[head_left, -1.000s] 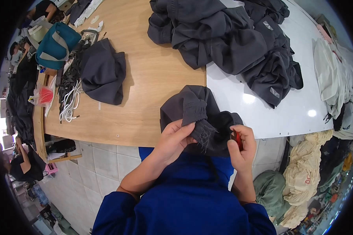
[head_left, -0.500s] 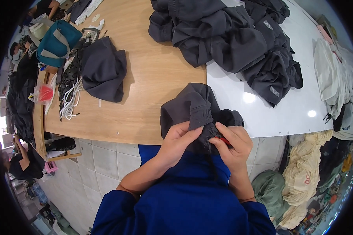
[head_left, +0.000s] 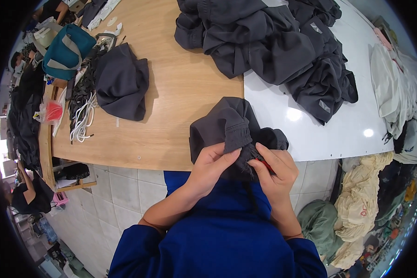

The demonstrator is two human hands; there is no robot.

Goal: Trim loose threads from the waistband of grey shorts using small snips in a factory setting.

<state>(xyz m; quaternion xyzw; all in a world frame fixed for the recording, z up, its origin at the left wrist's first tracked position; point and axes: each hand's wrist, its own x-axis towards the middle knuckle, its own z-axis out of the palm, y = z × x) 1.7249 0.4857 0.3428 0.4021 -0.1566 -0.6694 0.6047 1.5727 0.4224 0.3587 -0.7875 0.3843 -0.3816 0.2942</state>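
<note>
A dark grey garment [head_left: 217,123] with a gathered elastic band [head_left: 236,133] lies bunched at the table's front edge. My left hand [head_left: 213,167] is closed on it, thumb and fingers pinching the cloth just below the band. A frayed, fringed edge [head_left: 247,162] shows between my two hands. On the other side, my right hand [head_left: 277,171] is closed, its thumb and forefinger at that fringe. A small red tool [head_left: 263,163] peeks out between those fingers; most of it is hidden, so its kind does not show.
More dark grey garments [head_left: 264,46] are heaped at the back, and another grey piece [head_left: 122,83] lies left. White cords [head_left: 83,118] and a teal bag [head_left: 68,51] sit at the table's left edge. Cream cloth [head_left: 361,199] and green cloth [head_left: 319,227] are piled lower right.
Both hands keep nearly the same place and hold. The fringed edge has shifted slightly between the fingers, and the right thumb has moved a little.
</note>
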